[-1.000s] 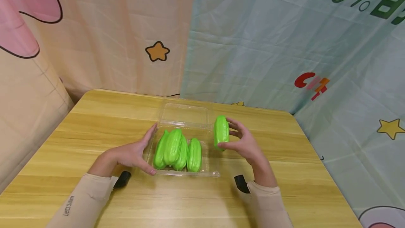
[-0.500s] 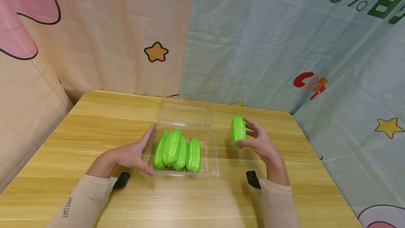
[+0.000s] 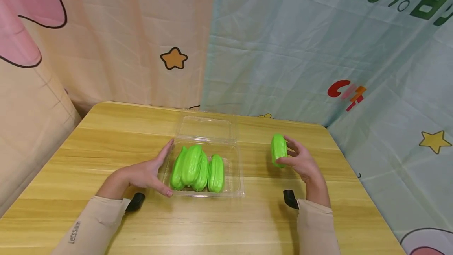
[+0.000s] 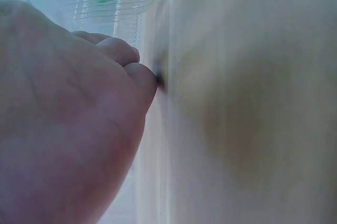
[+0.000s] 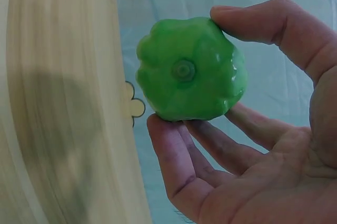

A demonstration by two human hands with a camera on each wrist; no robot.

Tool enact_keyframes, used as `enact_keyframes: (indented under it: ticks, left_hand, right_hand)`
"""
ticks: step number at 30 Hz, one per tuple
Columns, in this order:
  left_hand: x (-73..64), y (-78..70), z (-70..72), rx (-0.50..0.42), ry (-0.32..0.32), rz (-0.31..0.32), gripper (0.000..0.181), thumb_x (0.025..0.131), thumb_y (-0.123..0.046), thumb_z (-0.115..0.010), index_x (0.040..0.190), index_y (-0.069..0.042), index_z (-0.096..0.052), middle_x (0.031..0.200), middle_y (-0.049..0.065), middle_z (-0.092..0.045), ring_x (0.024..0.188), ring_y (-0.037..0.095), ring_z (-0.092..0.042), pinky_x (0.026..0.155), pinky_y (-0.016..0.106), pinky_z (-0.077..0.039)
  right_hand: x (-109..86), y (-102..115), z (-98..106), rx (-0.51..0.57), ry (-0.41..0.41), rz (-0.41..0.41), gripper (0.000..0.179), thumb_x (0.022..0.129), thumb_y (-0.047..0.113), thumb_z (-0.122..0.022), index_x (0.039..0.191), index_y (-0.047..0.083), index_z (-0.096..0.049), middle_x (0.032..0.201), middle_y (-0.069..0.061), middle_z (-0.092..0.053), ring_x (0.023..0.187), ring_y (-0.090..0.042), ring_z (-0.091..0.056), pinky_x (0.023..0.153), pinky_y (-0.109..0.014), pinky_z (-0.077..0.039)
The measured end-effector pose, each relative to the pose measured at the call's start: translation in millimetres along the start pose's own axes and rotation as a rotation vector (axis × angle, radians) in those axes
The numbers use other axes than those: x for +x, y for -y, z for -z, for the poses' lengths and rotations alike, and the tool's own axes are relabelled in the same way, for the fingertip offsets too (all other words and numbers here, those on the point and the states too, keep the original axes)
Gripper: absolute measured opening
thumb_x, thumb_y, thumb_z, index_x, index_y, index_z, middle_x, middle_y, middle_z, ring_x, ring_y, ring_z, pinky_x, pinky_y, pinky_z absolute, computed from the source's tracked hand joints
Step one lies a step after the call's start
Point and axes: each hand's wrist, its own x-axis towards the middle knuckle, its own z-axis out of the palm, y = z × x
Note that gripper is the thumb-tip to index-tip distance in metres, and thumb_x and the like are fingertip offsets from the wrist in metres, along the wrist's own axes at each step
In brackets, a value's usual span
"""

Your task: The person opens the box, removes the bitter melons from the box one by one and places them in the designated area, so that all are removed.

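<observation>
My right hand (image 3: 302,162) holds a bright green, ridged cucumber (image 3: 278,150) over the right part of the table, thumb on one side and fingers on the other. Seen end-on in the right wrist view, the cucumber (image 5: 184,68) has a lobed outline and a small round stem mark. My left hand (image 3: 148,173) is spread along the left side of a clear plastic clamshell box (image 3: 234,172), thumb at its front corner and fingers towards its back. Inside the box lie several more green cucumbers (image 3: 192,166), one leaning on top of the others. Its right end shows bare plastic.
The box's clear lid (image 3: 206,127) is folded back flat towards the rear of the wooden table (image 3: 226,227). Printed curtains (image 3: 269,50) hang behind and beside the table. Black wrist mounts (image 3: 291,199) stick out from both sleeves.
My right hand has carried the cucumber to the right, away from the box, slowing and dipping slightly at the end. The left hand and the box have stayed put.
</observation>
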Motion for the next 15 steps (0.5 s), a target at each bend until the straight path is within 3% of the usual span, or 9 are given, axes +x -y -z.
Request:
enact_keyframes:
  ticks: [15]
  left_hand:
    - [-1.5, -2.7, 1.2, 0.013, -0.003, 0.011, 0.150, 0.069, -0.026, -0.095, 0.155, -0.011, 0.027, 0.162, 0.025, 0.021, 0.145, 0.053, 0.010, 0.110, 0.072, -0.005]
  right_hand:
    - [7.4, -28.3, 15.0, -0.017, -0.047, -0.097, 0.089, 0.089, -0.007, -0.066, 0.161, 0.003, -0.014, 0.160, -0.028, -0.020, 0.138, -0.045, -0.034, 0.087, -0.028, -0.050]
